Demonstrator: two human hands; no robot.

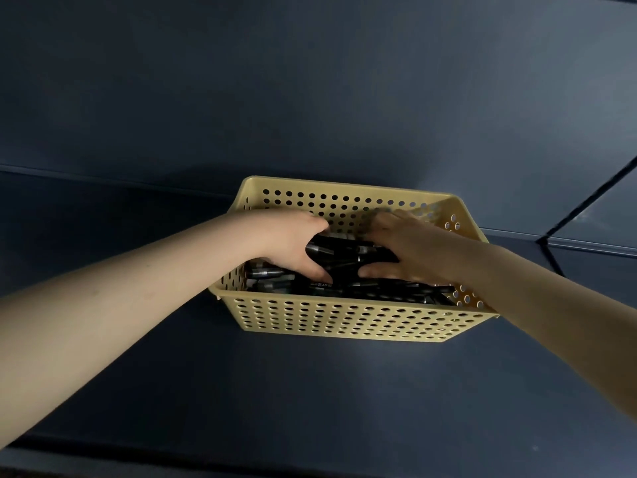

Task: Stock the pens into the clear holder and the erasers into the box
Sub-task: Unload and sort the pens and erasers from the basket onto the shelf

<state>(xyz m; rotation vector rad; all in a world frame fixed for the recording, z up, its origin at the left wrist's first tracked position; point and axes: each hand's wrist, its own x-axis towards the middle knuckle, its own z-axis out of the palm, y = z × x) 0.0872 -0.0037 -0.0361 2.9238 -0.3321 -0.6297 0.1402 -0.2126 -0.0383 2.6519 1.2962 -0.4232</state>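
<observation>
A yellow perforated basket (344, 319) sits on a dark shelf, filled with several black pens (389, 291). Both my hands reach into it from the near side. My left hand (293, 243) curls its fingers and thumb around one end of a bundle of black pens (348, 255). My right hand (403, 246) grips the other end of the same bundle, thumb below and fingers above. The bundle lies just above the loose pens. No clear holder, box or erasers are in view.
The dark blue shelf surface (310, 391) spreads around the basket, with a back wall (310, 98) close behind it. A shelf seam and a side panel edge (586, 208) run at the right. The shelf's front lip (241, 457) lies near the bottom.
</observation>
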